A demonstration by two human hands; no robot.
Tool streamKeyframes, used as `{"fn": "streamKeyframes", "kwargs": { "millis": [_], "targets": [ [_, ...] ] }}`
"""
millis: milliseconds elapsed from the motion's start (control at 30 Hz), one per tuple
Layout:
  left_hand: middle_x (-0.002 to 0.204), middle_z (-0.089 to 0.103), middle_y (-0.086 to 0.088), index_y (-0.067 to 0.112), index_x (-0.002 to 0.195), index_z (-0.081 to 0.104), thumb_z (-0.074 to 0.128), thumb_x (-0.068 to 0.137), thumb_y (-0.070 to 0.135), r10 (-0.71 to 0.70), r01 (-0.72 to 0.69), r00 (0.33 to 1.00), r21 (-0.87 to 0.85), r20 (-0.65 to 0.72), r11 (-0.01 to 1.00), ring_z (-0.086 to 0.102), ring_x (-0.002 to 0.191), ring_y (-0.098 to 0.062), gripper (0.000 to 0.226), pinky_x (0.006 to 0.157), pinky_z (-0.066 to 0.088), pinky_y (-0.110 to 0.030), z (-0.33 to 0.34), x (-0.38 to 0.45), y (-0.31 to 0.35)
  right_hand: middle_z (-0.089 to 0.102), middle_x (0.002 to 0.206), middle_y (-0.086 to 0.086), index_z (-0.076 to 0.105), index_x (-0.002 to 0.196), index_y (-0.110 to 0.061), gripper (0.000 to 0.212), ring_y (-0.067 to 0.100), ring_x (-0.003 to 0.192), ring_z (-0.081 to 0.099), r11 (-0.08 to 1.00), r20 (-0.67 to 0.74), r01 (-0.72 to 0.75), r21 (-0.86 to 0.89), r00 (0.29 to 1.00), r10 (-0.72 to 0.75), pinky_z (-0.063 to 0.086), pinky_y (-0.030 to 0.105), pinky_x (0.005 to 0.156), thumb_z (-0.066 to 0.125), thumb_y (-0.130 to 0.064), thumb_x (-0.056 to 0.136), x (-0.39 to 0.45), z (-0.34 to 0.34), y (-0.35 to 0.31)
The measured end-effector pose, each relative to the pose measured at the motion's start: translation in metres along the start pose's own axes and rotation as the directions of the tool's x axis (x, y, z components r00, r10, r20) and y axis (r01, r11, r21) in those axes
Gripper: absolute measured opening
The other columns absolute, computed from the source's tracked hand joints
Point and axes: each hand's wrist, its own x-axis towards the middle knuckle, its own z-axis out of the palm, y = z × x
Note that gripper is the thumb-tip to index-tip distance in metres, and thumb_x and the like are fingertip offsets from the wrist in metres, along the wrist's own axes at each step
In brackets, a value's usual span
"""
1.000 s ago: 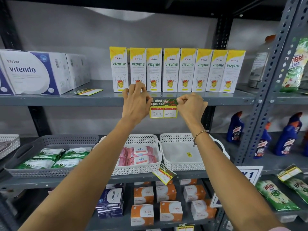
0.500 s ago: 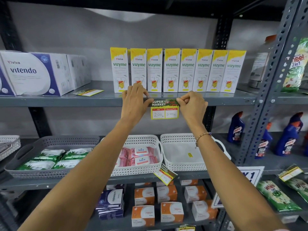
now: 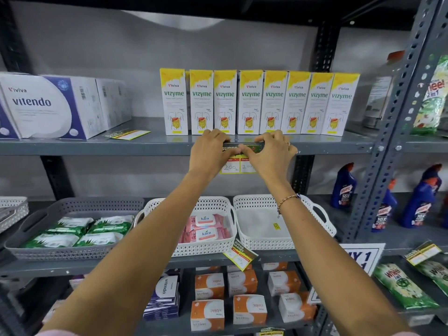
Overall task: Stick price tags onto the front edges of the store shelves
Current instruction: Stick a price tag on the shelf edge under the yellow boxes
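A yellow, red and green price tag (image 3: 230,167) hangs from the front edge of the grey upper shelf (image 3: 121,147), below the row of Vizyme boxes (image 3: 259,103). My left hand (image 3: 209,151) and my right hand (image 3: 269,154) both press on the tag's top strip against the shelf edge, fingers meeting over its middle. The hands hide most of the tag's top half; the price boxes "200" and "100" show below. Another tag (image 3: 127,134) lies flat on the same shelf. A third tag (image 3: 240,254) hangs tilted on the middle shelf edge.
Vitendo boxes (image 3: 48,105) stand at the left of the upper shelf. Below are a grey tray of green packs (image 3: 72,229), a white basket with pink wipes (image 3: 206,226) and another white basket (image 3: 266,221). Blue bottles (image 3: 344,185) and a perforated upright (image 3: 392,117) are at right.
Both hands moved inward from the tag's two ends to its middle and now cover the top strip. The tag stays on the shelf edge.
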Motion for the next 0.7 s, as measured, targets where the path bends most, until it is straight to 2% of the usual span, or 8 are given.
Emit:
{"fn": "streamKeyframes", "kwargs": {
  "millis": [200, 367, 500, 600, 700],
  "targets": [
    [0.094, 0.068, -0.006, 0.012, 0.092, 0.071, 0.074, 0.071, 0.046, -0.086, 0.086, 0.996, -0.186, 0.007, 0.979, 0.054, 0.095, -0.023, 0.04, 0.074, 0.047, -0.034, -0.002, 0.004, -0.001, 0.053, 0.103, 0.001, 0.064, 0.093, -0.023, 0.049, 0.022, 0.103, 0.05, 1.0, -0.01, -0.014, 0.02, 1.0, 0.014, 0.027, 0.041, 0.087, 0.063, -0.066, 0.069, 0.002, 0.003, 0.003],
    [0.091, 0.069, -0.008, 0.011, 0.09, 0.074, 0.08, 0.069, 0.032, -0.142, 0.153, 0.988, -0.326, 0.055, 0.933, 0.056, 0.092, -0.022, 0.031, 0.08, 0.047, -0.034, -0.007, 0.006, 0.0, 0.053, 0.101, 0.001, 0.066, 0.091, -0.022, 0.038, 0.02, 0.103, 0.051, 0.992, -0.012, -0.029, 0.125, 0.999, 0.031, 0.028, 0.038, 0.087, 0.072, -0.052, 0.069, 0.001, 0.004, 0.005],
    [0.093, 0.07, -0.013, 0.008, 0.097, 0.073, 0.078, 0.073, 0.021, -0.102, 0.137, 0.988, -0.356, 0.117, 0.924, 0.06, 0.092, -0.025, 0.027, 0.087, 0.048, -0.039, -0.014, 0.007, -0.008, 0.056, 0.097, 0.0, 0.071, 0.09, -0.021, 0.024, 0.017, 0.098, 0.053, 0.976, 0.001, -0.048, 0.213, 0.999, 0.049, 0.027, 0.037, 0.089, 0.075, -0.037, 0.072, 0.002, 0.001, 0.007],
    [0.103, 0.069, -0.015, 0.007, 0.106, 0.07, 0.076, 0.076, 0.018, -0.05, 0.104, 0.983, -0.306, 0.177, 0.946, 0.059, 0.1, -0.026, 0.032, 0.094, 0.045, -0.038, -0.018, 0.007, -0.011, 0.058, 0.093, 0.001, 0.073, 0.088, -0.021, 0.017, 0.018, 0.093, 0.056, 0.964, 0.022, -0.064, 0.257, 0.998, 0.06, 0.027, 0.033, 0.087, 0.075, -0.029, 0.074, 0.006, -0.003, 0.008],
    [0.107, 0.069, -0.015, 0.007, 0.108, 0.069, 0.075, 0.076, 0.018, -0.003, 0.057, 0.981, -0.275, 0.192, 0.96, 0.058, 0.103, -0.027, 0.035, 0.095, 0.043, -0.039, -0.021, 0.005, -0.01, 0.056, 0.088, 0.002, 0.074, 0.087, -0.018, 0.014, 0.02, 0.086, 0.057, 0.956, 0.028, -0.065, 0.287, 0.998, 0.06, 0.036, 0.038, 0.091, 0.076, -0.024, 0.074, 0.008, -0.004, 0.006]
  ]
}}
